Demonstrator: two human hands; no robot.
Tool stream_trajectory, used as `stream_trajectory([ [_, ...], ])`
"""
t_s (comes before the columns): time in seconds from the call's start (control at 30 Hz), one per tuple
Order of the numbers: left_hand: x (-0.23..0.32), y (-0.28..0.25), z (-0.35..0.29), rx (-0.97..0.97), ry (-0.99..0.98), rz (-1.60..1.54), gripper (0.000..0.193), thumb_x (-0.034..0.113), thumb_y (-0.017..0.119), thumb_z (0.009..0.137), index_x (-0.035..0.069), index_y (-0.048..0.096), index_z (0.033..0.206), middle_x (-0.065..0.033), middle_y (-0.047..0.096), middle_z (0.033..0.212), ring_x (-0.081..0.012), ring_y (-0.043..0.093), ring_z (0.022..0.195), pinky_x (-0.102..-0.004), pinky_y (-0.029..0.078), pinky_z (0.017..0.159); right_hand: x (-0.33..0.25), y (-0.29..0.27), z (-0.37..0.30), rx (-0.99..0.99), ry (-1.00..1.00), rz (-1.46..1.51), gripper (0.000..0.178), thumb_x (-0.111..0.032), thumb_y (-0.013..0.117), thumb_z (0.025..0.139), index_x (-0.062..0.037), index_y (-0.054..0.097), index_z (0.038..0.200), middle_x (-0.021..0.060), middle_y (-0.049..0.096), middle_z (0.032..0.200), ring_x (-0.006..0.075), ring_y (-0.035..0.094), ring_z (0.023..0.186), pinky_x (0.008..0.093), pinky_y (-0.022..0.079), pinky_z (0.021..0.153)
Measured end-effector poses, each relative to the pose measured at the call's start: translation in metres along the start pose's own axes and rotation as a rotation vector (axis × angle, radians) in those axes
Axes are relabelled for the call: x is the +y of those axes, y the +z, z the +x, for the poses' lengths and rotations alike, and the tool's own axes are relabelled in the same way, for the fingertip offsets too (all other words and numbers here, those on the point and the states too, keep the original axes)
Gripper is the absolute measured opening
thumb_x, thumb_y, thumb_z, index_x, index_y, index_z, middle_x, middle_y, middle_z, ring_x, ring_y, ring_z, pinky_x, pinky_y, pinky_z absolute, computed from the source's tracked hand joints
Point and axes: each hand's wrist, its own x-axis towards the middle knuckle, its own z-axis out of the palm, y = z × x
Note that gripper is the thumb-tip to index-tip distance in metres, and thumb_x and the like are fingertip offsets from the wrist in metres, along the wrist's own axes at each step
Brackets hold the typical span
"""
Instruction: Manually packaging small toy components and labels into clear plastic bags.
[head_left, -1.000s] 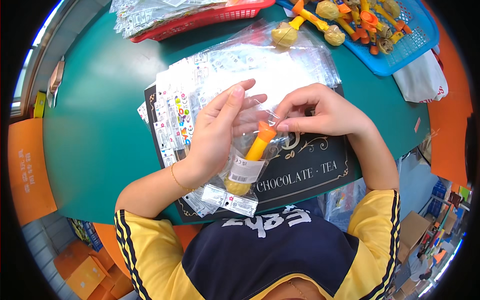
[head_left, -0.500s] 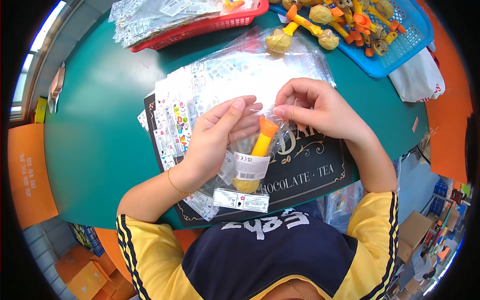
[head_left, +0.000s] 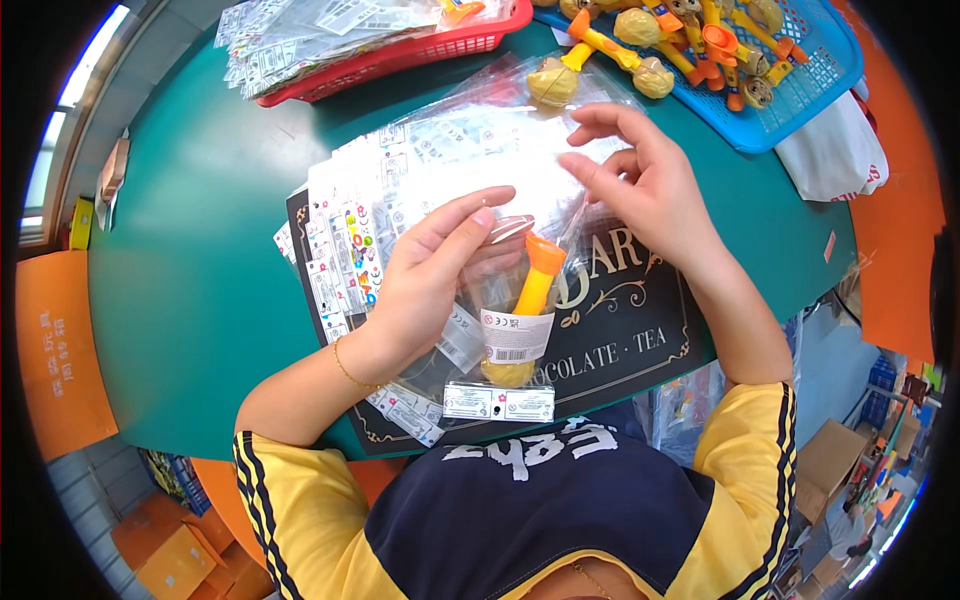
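My left hand (head_left: 440, 255) is closed on the upper edge of a clear plastic bag (head_left: 468, 298), pinching it between thumb and fingers. Inside lies a yellow toy with an orange end (head_left: 541, 275), its rounded yellow bottom toward me. A white label (head_left: 516, 337) wraps across the toy, and a printed white header strip (head_left: 498, 402) sits at the bag's near end. Above the bag's far right corner, my right hand (head_left: 640, 175) is raised with thumb and fingers apart. No held thing can be made out in it.
Flat clear bags (head_left: 375, 195) with printed strips lie stacked on a black printed mat (head_left: 620, 350) over a green table (head_left: 210, 260). A red basket (head_left: 400, 55) of packaged pieces stands at the far left. At the far right, a blue basket (head_left: 800, 115) holds several similar toys.
My right hand has left the bag's edge, moving up and away as its fingers spread. The bag with the toy has shifted slightly right, still in my left hand.
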Motion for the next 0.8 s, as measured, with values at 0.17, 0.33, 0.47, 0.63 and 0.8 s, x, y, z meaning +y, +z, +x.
stream_trajectory([
  [0.17, -0.0025, 0.0, 0.0013, 0.006, 0.02, 0.005, 0.035, 0.016, 0.042, 0.096, -0.001, 0.045, 0.126, -0.0157, 0.057, 0.114, -0.0253, 0.058, 0.107, -0.0347, 0.047, 0.092, -0.0082, -0.0041, 0.003, -0.196, 0.307, 0.301, 0.03, -0.013, 0.066, 0.082, -0.002, 0.056, 0.108, 0.0025, 0.061, 0.085, 0.0027, 0.057, 0.064, 0.0162, 0.044, 0.055],
  [0.33, -0.002, -0.0001, 0.0003, -0.008, 0.011, 0.01, 0.033, 0.016, 0.042, 0.096, -0.002, 0.047, 0.123, -0.0151, 0.058, 0.113, -0.0237, 0.059, 0.104, -0.0337, 0.048, 0.092, 0.0006, -0.0027, 0.0013, -0.225, 0.227, 0.236, 0.025, -0.011, 0.066, 0.082, -0.0024, 0.057, 0.104, 0.0008, 0.061, 0.085, 0.0027, 0.056, 0.065, 0.0156, 0.044, 0.056],
  [0.47, 0.0029, 0.0008, 0.0025, 0.038, 0.033, 0.042, 0.031, 0.018, 0.044, 0.096, -0.001, 0.049, 0.12, -0.0151, 0.059, 0.112, -0.0211, 0.061, 0.1, -0.0316, 0.049, 0.089, -0.0026, -0.0029, 0.0003, -0.262, 0.22, 0.331, 0.021, -0.009, 0.064, 0.083, -0.0027, 0.056, 0.102, 0.0003, 0.059, 0.082, 0.0022, 0.052, 0.061, 0.0153, 0.042, 0.053],
  [0.63, 0.0027, -0.0009, 0.0053, 0.058, 0.016, 0.054, 0.03, 0.019, 0.045, 0.096, 0.0, 0.05, 0.118, -0.0162, 0.059, 0.113, -0.0208, 0.061, 0.099, -0.0308, 0.05, 0.086, -0.0047, -0.0012, -0.0013, -0.288, 0.199, 0.345, 0.02, -0.009, 0.063, 0.084, -0.0026, 0.055, 0.102, 0.0006, 0.058, 0.082, 0.0021, 0.05, 0.059, 0.0149, 0.039, 0.051],
  [0.8, 0.0016, -0.0014, 0.0048, 0.044, 0.02, -0.042, 0.027, 0.019, 0.044, 0.096, 0.0, 0.052, 0.114, -0.0165, 0.059, 0.112, -0.0225, 0.061, 0.1, -0.032, 0.05, 0.087, -0.0036, 0.0003, -0.0016, -0.079, -0.086, -0.024, 0.016, -0.01, 0.065, 0.082, -0.0063, 0.061, 0.097, 0.0002, 0.058, 0.088, 0.0065, 0.054, 0.076, 0.0217, 0.043, 0.062],
])
